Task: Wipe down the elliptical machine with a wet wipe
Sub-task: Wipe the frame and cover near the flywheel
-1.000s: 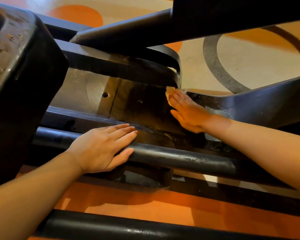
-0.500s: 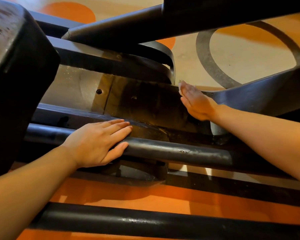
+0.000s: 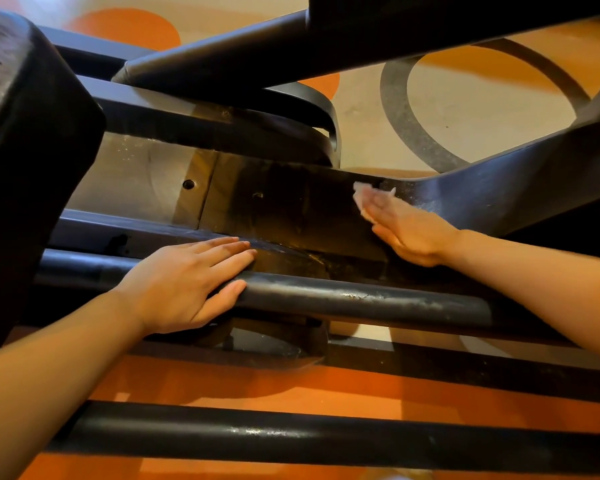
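The black elliptical machine fills the head view; its flat central frame panel looks dark and damp. My right hand lies flat with straight fingers, pressing a white wet wipe against the panel's right end, where the angled rear leg joins. Only the wipe's edge shows past my blurred fingertips. My left hand rests flat on the round black rail in front of the panel, thumb along the rail's near side.
A bulky black housing stands at the left. A thick crossbar passes overhead. A second black rail runs along the bottom. Orange and beige patterned floor shows behind and below.
My right hand with the wipe slid right and up along the panel, then came back down and left a little. My left hand stayed on the rail.
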Demonstrator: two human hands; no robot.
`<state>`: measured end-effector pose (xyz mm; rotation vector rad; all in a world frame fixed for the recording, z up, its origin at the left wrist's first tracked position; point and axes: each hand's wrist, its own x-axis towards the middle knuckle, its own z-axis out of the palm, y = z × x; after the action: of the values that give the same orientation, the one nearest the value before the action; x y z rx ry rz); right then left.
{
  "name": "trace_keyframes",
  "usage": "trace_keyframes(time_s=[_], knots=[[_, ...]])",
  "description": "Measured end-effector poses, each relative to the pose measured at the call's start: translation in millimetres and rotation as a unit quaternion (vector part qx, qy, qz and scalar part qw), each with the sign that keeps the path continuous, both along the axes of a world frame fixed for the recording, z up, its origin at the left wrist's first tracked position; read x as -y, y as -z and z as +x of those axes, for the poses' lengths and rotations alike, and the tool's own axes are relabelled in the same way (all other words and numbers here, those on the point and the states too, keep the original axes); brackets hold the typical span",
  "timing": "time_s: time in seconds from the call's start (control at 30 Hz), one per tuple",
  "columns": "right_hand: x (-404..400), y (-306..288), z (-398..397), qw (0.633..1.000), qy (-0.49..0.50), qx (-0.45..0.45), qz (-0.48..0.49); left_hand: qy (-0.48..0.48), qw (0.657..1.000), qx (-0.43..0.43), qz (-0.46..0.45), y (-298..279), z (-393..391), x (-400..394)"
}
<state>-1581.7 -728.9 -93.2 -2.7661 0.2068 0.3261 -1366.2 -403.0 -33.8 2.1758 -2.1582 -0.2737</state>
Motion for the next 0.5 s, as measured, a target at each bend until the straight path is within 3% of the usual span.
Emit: trace_keyframes(time_s=[0.13,0.23,0.3,0.4,0.43,0.5], knots=[[0,17,16,0.990,0.133,-0.028,-0.049,-0.017,0.999,-0.028,0.009,-1,-1,1],[-13,10,-4,0.997,0.072,0.003,0.005,-0.020,0.999,-0.038,0.018,-2,-2,2],[-18,-3,-25,0.996,-0.065,-0.022,0.048,-0.019,0.999,-0.035,0.027,-3,-2,2],[-11,-14,-32,0.969,-0.232,-0.075,0.028,-0.023,0.998,-0.040,0.036,-5,-1,1],[-9,-14,-29,0.970,-0.226,-0.086,0.025,-0.027,0.998,-0.043,0.037,-6,-2,0],[-7,-18,-19,0.989,-0.121,-0.076,0.046,-0.041,0.998,-0.049,0.030,-6,-1,0]])
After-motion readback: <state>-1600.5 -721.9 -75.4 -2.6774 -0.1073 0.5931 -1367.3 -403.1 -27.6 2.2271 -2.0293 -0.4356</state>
